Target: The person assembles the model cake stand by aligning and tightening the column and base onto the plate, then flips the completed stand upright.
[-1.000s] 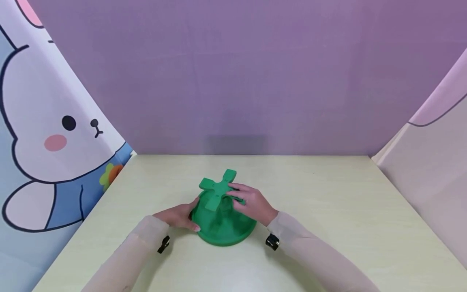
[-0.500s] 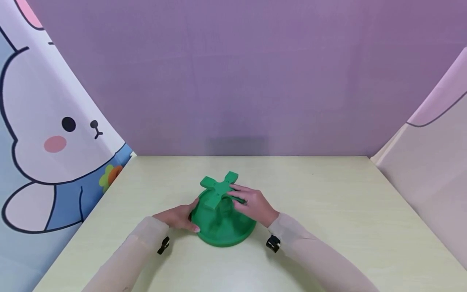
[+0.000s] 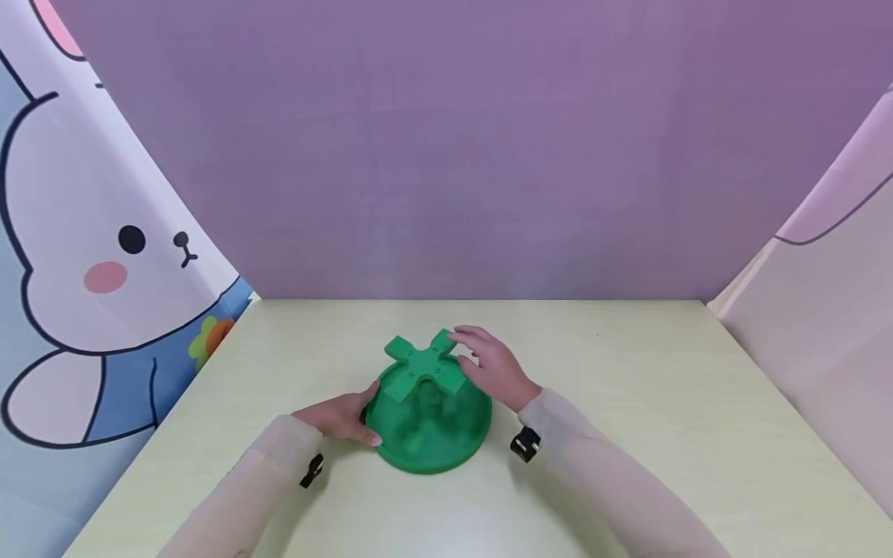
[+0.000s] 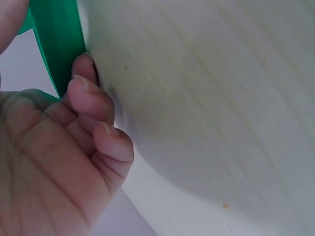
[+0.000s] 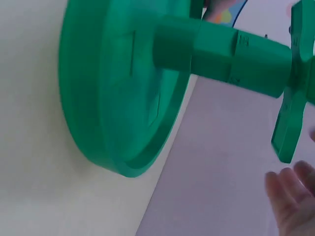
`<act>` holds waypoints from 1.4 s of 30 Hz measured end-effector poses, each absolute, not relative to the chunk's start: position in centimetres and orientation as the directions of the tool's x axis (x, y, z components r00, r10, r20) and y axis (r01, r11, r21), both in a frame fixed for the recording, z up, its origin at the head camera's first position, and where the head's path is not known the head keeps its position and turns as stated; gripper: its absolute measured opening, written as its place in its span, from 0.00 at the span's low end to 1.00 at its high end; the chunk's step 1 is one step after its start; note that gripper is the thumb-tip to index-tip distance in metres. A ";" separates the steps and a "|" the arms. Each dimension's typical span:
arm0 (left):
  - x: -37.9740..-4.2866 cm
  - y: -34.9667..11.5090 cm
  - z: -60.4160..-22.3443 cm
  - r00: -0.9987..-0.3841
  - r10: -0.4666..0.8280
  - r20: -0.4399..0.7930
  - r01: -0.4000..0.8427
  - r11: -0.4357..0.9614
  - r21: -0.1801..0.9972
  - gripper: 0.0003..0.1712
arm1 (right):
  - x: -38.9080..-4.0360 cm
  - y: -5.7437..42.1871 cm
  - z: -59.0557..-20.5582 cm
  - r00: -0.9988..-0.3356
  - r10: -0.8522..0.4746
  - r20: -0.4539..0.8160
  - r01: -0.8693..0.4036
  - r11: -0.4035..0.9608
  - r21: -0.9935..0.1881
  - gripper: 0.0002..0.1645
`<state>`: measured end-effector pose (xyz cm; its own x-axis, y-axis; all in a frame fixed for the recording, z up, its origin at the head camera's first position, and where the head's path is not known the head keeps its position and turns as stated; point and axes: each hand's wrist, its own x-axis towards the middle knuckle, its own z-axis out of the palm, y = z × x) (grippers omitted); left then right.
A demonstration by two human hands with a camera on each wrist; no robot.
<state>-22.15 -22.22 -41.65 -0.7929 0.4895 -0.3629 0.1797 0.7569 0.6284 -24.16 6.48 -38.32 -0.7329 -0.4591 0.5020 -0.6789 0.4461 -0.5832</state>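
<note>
A green round base with a raised rim stands on the table. Its stubby post, made of stacked segments, rises from the middle in the right wrist view and carries a flat green four-armed cross on top. My left hand grips the base's left edge, thumb in front; in the left wrist view its curled fingers reach the rim. My right hand is beside the cross's far right arm, fingers loosely bent and holding nothing. Whether a fingertip touches that arm cannot be told from the head view.
A pale wooden table spreads out around the base. Behind it rises a purple cloth wall. A rabbit-printed cloth hangs at the left, and a pale cloth hangs at the right.
My right hand has come off the cross's near right arm and shifted up toward its far right arm. The cross has turned slightly. My left hand keeps its hold on the base.
</note>
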 end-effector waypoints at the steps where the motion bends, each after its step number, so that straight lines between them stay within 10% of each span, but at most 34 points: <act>1: -22.1 -22.2 -41.6 -0.796 0.484 -0.364 0.175 0.759 0.628 0.64 | -24.4 6.4 -38.2 -0.734 -0.483 0.478 -0.677 0.452 -0.581 0.24; 19: -21.8 -22.1 -41.3 -0.815 0.437 -0.380 0.145 0.789 0.597 0.62 | -25.3 6.0 -38.1 -0.674 -0.595 0.438 -0.739 0.540 -0.403 0.24; 42: -21.9 -22.7 -41.6 -0.800 0.457 -0.388 0.142 0.773 0.618 0.64 | -23.7 7.1 -38.3 -0.735 -0.576 0.358 -0.666 0.514 -0.540 0.19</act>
